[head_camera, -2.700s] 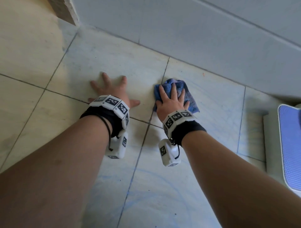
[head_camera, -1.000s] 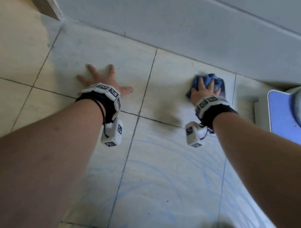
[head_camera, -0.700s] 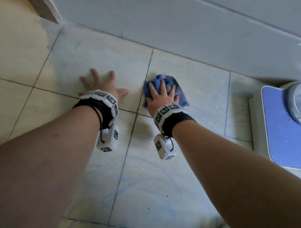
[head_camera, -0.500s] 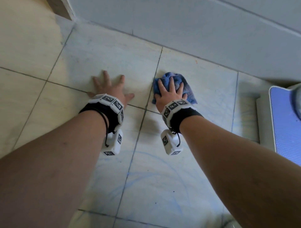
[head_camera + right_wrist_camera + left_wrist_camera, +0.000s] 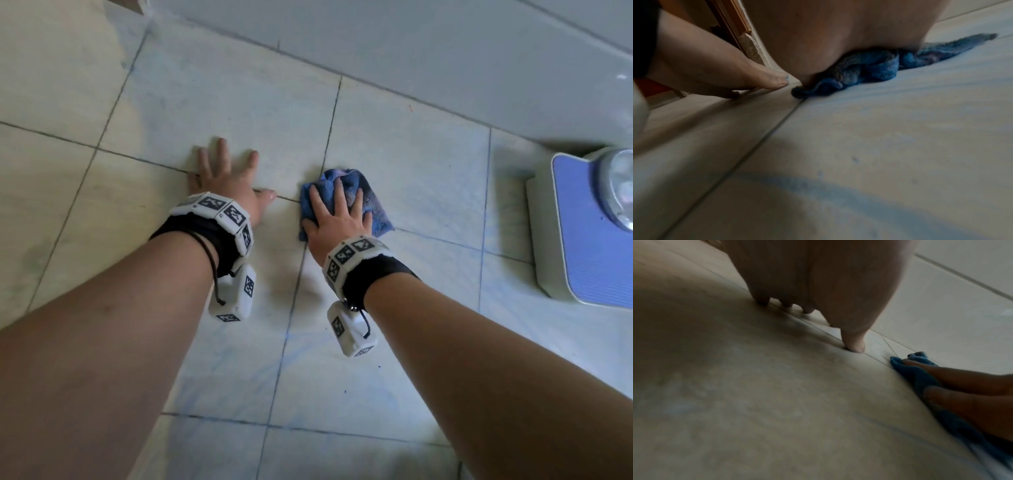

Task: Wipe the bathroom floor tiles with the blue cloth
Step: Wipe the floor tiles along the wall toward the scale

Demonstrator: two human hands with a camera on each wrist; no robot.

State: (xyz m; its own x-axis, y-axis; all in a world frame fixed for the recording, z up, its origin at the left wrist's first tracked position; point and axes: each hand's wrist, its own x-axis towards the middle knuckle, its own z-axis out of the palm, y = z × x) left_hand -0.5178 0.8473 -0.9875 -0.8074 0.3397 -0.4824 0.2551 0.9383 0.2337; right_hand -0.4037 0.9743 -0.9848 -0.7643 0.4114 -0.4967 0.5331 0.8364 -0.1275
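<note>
The crumpled blue cloth [image 5: 371, 209] lies on the pale floor tiles [image 5: 411, 164], over a crossing of grout lines. My right hand [image 5: 337, 214] presses flat on it with straight, spread fingers. From the right wrist camera the cloth [image 5: 869, 68] bunches under my palm, one corner trailing right. My left hand [image 5: 227, 178] lies flat on the bare tile just left of the cloth, fingers spread, thumb tip close to the cloth's edge. From the left wrist camera, the left thumb [image 5: 854, 344] touches the floor and the cloth [image 5: 916, 378] shows at right under the other hand's fingers.
A white bathroom scale [image 5: 582, 233] with a blue ribbed top stands on the floor at the right. A grey tiled wall [image 5: 445, 51] runs along the far side. Faint blue smears mark the near tiles [image 5: 308, 359]. A wooden door frame [image 5: 731, 29] stands at the far left.
My right hand slid the cloth from near the scale leftward to beside my left hand, then slightly toward me. The left hand stayed planted on the tile.
</note>
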